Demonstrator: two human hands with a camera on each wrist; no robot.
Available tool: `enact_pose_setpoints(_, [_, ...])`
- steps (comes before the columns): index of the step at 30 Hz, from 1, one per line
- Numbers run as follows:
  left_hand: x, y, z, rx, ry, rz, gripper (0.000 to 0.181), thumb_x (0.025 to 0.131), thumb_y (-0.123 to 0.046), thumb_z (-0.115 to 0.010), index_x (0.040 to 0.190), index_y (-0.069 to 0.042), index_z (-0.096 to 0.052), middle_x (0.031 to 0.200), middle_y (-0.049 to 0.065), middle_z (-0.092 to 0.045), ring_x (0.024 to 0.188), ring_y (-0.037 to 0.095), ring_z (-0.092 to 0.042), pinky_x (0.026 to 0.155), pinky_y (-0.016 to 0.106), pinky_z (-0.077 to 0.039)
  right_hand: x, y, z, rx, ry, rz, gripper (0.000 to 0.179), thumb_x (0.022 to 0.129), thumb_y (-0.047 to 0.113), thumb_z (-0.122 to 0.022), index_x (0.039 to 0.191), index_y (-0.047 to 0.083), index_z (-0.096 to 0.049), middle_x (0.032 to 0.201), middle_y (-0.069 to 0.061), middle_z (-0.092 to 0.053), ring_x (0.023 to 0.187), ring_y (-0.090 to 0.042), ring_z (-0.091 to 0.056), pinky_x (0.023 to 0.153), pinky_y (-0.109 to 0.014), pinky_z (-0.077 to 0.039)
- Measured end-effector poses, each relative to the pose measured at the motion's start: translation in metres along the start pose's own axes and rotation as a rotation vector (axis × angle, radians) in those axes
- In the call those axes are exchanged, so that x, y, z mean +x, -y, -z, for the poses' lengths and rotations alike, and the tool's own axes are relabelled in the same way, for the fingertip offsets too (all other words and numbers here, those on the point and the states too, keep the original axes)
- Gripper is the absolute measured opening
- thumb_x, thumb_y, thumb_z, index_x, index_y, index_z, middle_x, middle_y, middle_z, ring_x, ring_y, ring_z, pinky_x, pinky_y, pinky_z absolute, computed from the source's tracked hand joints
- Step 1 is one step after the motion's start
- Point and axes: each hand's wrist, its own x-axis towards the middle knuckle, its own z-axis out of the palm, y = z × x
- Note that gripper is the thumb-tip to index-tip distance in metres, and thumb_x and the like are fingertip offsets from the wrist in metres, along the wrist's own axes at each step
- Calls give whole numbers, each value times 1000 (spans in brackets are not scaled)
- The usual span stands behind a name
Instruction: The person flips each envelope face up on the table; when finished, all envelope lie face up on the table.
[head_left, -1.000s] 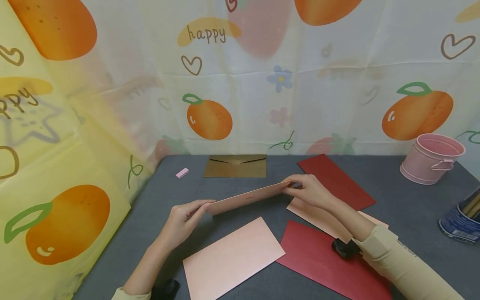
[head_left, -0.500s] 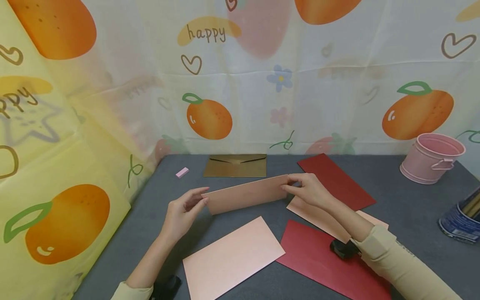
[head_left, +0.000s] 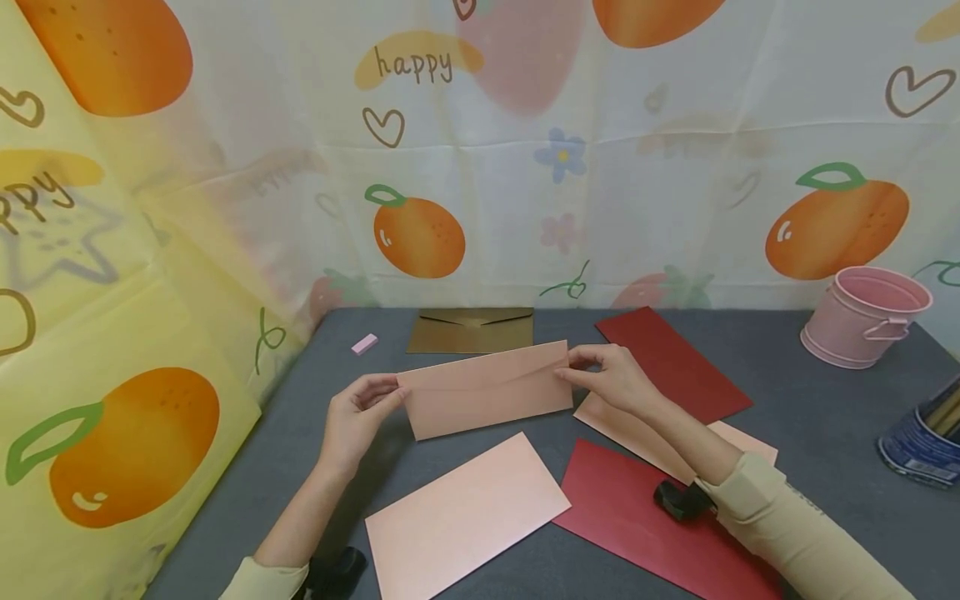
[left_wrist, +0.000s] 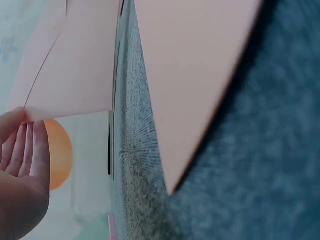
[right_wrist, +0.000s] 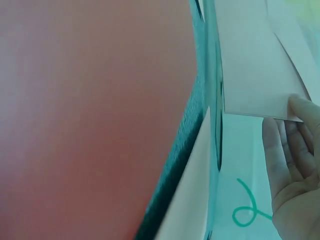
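Bare table (head_left: 810,400) at 3 o'clock of hands; bucket (head_left: 862,315) at 2, gold envelope (head_left: 471,331) at 12 block.

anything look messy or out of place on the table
Nothing is damaged or spilled. The loose sheets lie askew: a red sheet overlaps a pink sheet. A small pink eraser sits alone near the backdrop.

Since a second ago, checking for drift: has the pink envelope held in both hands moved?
Yes. The pink envelope has tipped from nearly edge-on to face the camera, its top edge now closer to the gold envelope behind it.
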Motion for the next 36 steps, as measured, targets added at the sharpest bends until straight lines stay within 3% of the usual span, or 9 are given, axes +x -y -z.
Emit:
enact_pose_setpoints(4, [3,1,0,-11,-42,47,28,87,-8,-74,112,3,-68,101,6,-70,88,7,-66,81,20,-52,2,-1,-6,90,29,-80,17,88,19,-74,100,7,-73,89,-4,-69,83,-19,-67,73,-36,-57])
enact_pose_setpoints(10, [10,1,1,77,-114,90,33,86,-15,-76,118,-7,-70,105,7,-67,89,8,-62,74,17,-49,7,0,-17,191,37,-193,20,89,16,-72,104,1,-70,90,-8,-69,80,-18,-69,73,-34,-58])
enact_pose_setpoints(18, [21,6,1,139,-136,97,36,88,-10,-73,124,-5,-67,108,13,-67,89,5,-61,73,13,-47,14,3,-32,288,44,-355,27,89,15,-72,110,-2,-67,92,-10,-67,80,-16,-69,75,-34,-58])
enact_pose_setpoints(27, [27,12,6,192,-73,151,40,90,-8,-69,130,-5,-62,123,14,-65,110,22,-62,82,11,-45,24,4,-44,341,9,-421,38,88,7,-72,121,-8,-59,99,-15,-65,80,-15,-68,74,-32,-58])
enact_pose_setpoints(33, [31,15,9,225,13,194,44,94,-11,-64,136,-2,-55,133,16,-59,122,28,-56,101,36,-44,27,6,-52,289,-8,-425,41,86,5,-73,122,-7,-58,96,-14,-69,79,-18,-70,71,-31,-58])
enact_pose_setpoints(36, [31,16,9,229,57,212,46,96,-14,-63,139,-1,-52,138,17,-54,127,30,-51,104,42,-41,28,7,-55,259,-20,-426,41,85,5,-74,121,-6,-58,93,-13,-70,78,-18,-71,69,-30,-58])
